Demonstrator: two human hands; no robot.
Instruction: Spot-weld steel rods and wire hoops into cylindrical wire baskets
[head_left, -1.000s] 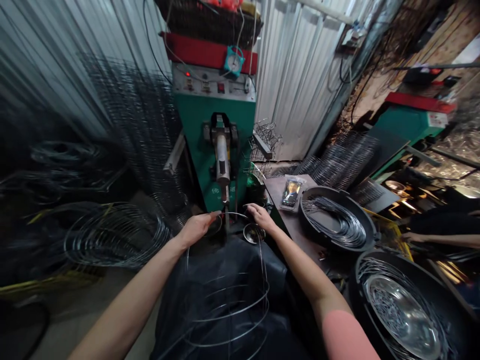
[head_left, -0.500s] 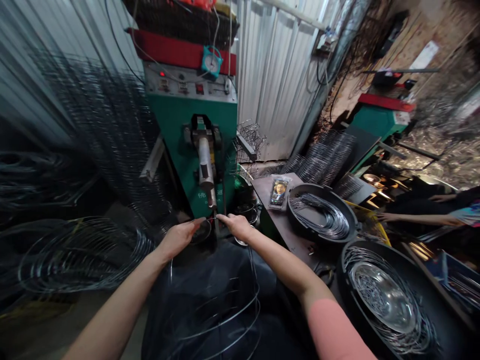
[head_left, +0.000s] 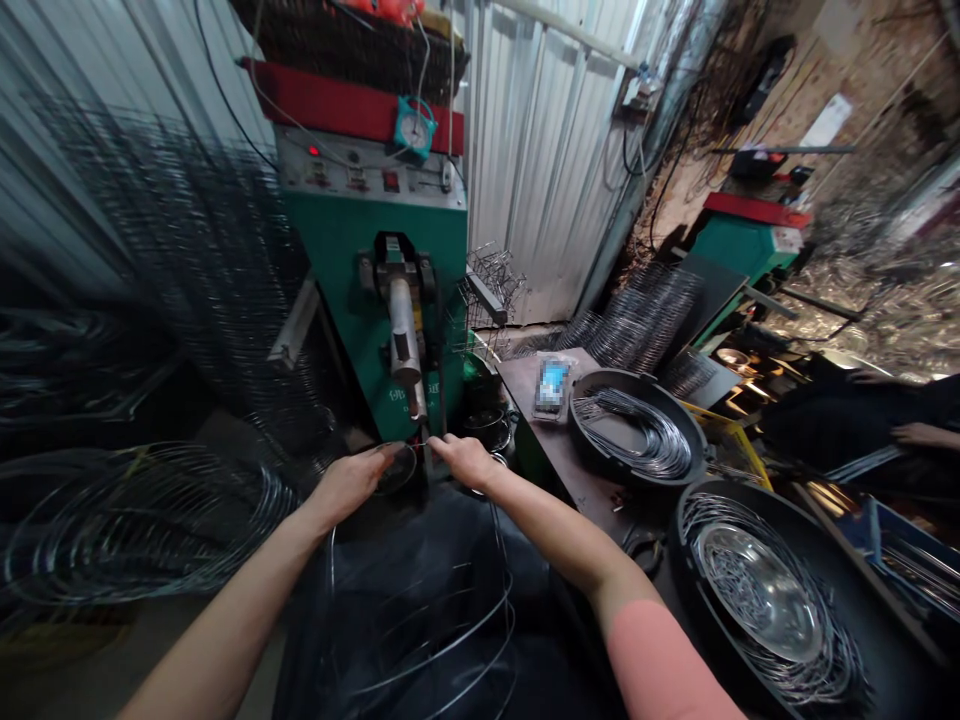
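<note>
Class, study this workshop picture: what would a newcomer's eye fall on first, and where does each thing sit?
The tall green machine with its red top stands at centre, against the corrugated wall. Just below its head, the left hand and right hand grip the top of a wire frame that hangs below them. To the right, black round trays hold shiny wire rings.

Left hand (head_left: pixel 347 486) and right hand (head_left: pixel 466 462) hold a wire hoop (head_left: pixel 459 641) beneath the green machine (head_left: pixel 352 250).
</note>
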